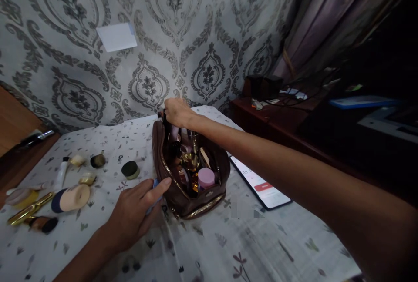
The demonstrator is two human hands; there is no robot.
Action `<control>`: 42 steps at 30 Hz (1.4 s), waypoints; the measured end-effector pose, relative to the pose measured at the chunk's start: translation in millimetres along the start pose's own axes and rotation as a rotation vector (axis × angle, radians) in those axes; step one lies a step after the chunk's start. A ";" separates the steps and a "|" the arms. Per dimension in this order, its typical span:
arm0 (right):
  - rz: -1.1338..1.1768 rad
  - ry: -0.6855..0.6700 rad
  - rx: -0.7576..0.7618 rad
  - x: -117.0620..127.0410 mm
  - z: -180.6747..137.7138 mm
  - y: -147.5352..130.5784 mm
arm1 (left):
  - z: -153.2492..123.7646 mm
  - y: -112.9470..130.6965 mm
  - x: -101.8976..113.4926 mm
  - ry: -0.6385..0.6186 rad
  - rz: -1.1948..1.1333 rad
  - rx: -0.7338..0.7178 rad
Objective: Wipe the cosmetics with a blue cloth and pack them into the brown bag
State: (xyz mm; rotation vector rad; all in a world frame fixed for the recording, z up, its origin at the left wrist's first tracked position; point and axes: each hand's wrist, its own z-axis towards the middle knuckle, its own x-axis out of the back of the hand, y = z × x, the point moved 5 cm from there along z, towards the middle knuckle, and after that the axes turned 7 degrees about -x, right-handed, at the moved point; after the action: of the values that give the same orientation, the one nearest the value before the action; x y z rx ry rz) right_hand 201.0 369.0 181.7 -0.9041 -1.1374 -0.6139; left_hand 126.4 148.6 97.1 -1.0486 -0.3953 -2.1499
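Observation:
An open brown zip pouch [165,169] lies in the middle of the cloth-covered table [228,247], packed with cosmetics, among them a pink-lidded jar [206,177] and gold-capped tubes. My right hand [176,113] reaches over the pouch and pinches its far end, fingers closed on the edge or zip pull. My left hand [135,212] rests on the cloth at the pouch's near left side. Its fingers are stretched out and the fingertips touch the pouch wall, with a small blue thing partly hidden beneath them.
Loose cosmetics lie to the left: a dark round jar [130,169], a beige compact [72,198], gold tweezers [28,211], a dark brush [44,223] and small bottles. A lit phone [261,184] lies right of the pouch. A dark wooden shelf [271,119] with cables stands behind.

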 end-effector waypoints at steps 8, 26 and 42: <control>-0.054 0.002 0.042 -6.3 -15.9 -4.3 | 0.5 0.0 0.7 0.003 0.011 -0.001; -0.028 -0.024 0.053 -13.0 -12.4 3.0 | -2.6 -1.6 -4.0 -0.002 -0.014 0.008; -0.021 -0.053 0.068 -11.9 -14.0 0.8 | -5.1 -3.6 -5.4 -0.009 -0.029 0.017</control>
State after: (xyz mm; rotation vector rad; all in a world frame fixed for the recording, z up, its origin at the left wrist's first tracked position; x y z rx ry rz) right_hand 204.7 357.2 168.1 -0.8554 -1.2095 -0.5674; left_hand 123.3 150.8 89.8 -1.0494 -0.4344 -2.1646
